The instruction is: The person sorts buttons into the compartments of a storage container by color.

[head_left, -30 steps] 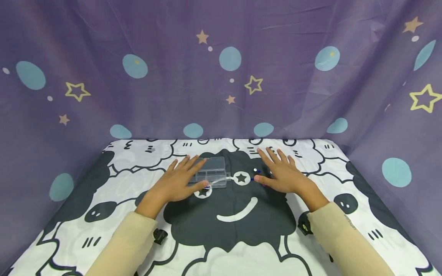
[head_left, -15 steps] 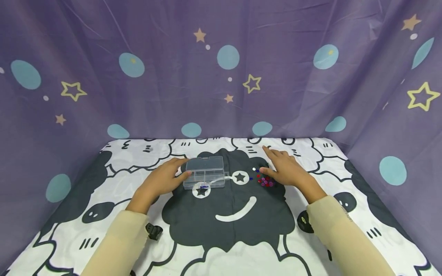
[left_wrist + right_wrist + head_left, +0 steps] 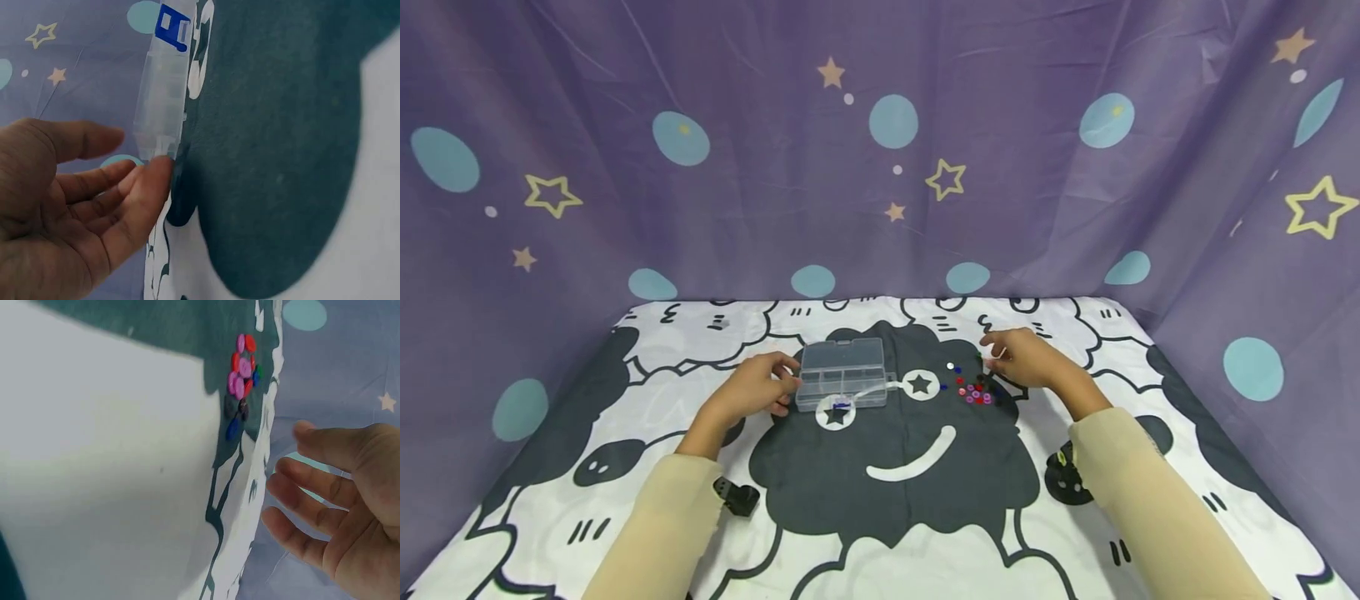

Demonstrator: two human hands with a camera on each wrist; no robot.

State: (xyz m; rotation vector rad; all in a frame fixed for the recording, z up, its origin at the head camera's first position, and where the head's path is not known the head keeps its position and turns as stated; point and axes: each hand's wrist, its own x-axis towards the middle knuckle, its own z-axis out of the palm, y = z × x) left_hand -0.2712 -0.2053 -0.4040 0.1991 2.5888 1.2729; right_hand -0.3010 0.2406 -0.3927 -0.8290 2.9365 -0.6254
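Note:
A clear plastic compartment box (image 3: 842,356) lies on the cloth with its lid raised at the back. My left hand (image 3: 756,386) is at the box's left side, fingers loosely bent. In the left wrist view the hand's fingertips (image 3: 161,169) reach the box's near corner, and I cannot tell whether they touch it. A blue latch (image 3: 173,28) shows on the box's front. Right of the box lies a loose cluster of small buttons (image 3: 976,394), red, pink, blue and dark. My right hand (image 3: 1026,358) hovers just beyond them, fingers relaxed, with nothing visible in it.
A cloth printed with cartoon sheep (image 3: 910,500) covers the table. Purple curtains (image 3: 880,208) with stars and dots stand behind and at both sides. Black wrist devices (image 3: 737,497) sit by the sleeves. A white button (image 3: 951,366) lies near the cluster's far left.
My left hand has drawn back left, off the box to its left edge, and its fingers have bent. The right hand has shifted slightly right, its fingers curling, uncovering more buttons.

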